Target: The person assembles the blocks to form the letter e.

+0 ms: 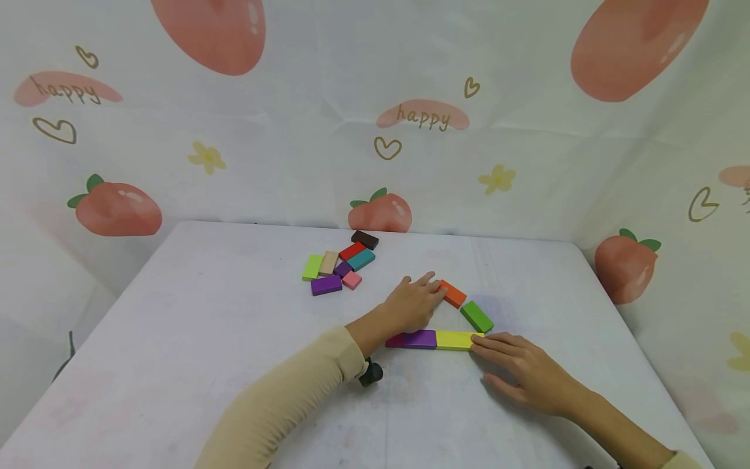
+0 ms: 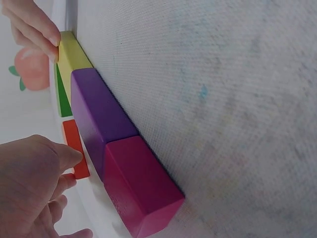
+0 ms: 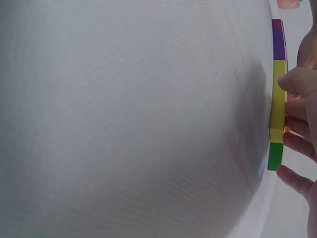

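My left hand [image 1: 415,305] reaches over a row of blocks and pinches the near end of an orange block [image 1: 453,294] between thumb and index finger, its other fingers spread. The row has a magenta block [image 2: 141,183], a purple block [image 1: 420,339] and a yellow block [image 1: 457,340], placed end to end. On the yellow block's right end rest the straight fingertips of my right hand [image 1: 527,371]. A green block [image 1: 477,316] lies slanted between the orange block and the row's right end. In the right wrist view, the right thumb overlaps the yellow block.
Farther back on the white-covered table [image 1: 176,312] lies a loose group of blocks, among them a black one [image 1: 365,240], a teal one [image 1: 361,260], a tan one [image 1: 329,263] and a purple one [image 1: 326,285]. A printed cloth [image 1: 293,163] hangs behind.
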The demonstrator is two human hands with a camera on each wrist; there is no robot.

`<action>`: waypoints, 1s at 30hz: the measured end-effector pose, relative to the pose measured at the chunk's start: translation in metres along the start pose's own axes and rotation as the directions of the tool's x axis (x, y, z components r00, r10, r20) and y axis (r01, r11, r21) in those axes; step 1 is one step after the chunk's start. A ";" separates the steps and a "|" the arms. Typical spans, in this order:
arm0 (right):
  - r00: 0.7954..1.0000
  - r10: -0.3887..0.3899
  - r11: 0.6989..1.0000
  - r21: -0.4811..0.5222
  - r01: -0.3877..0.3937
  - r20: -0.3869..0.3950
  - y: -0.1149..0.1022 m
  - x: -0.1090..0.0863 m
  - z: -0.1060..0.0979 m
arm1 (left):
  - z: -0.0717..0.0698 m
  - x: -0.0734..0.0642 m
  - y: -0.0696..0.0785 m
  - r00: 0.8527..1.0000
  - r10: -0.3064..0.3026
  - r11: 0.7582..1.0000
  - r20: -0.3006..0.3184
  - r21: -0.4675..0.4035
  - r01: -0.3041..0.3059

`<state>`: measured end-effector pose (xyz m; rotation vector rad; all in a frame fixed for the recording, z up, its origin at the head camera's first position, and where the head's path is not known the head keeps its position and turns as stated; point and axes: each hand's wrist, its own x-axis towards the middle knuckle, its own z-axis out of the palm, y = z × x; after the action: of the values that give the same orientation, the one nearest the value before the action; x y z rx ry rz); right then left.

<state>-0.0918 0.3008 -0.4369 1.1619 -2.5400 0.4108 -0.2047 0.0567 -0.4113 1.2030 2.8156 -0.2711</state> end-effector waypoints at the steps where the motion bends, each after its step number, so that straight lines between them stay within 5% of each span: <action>1: 1.000 -0.001 1.000 -0.001 0.001 -0.002 0.000 0.000 0.000 | 0.000 0.000 0.000 1.000 0.000 1.000 0.002 0.001 0.000; 30: 1.000 0.002 1.000 0.007 -0.002 0.002 0.001 -0.002 0.002 | 0.001 0.004 0.002 1.000 0.006 1.000 0.023 0.013 -0.006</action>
<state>-0.0920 0.3015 -0.4400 1.1627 -2.5435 0.4198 -0.2060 0.0608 -0.4128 1.2034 2.7946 -0.3011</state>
